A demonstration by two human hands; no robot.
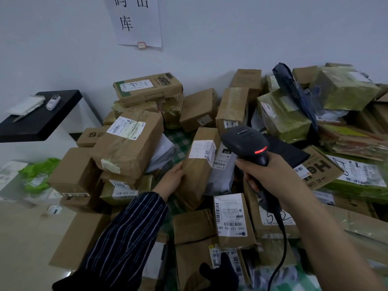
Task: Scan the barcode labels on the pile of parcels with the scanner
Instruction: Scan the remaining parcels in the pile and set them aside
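Observation:
A pile of taped brown cardboard parcels [130, 141] fills the middle and right of the head view. My left hand [173, 177] grips the left side of a tall brown parcel [197, 171] that leans upright, its white barcode label [202, 151] near the top. My right hand [270, 177] holds a black corded scanner [244, 141] by its handle, its head just right of that label and a red light glowing on its back. The scanner's cable [280, 248] hangs down toward me.
A black shelf [42, 120] with a pen and a small white device juts out at the left. Green-wrapped parcels [283, 116] and a dark bag [294, 91] are stacked at the right. A labelled parcel [231, 219] lies near me. A paper sign [136, 22] hangs on the wall.

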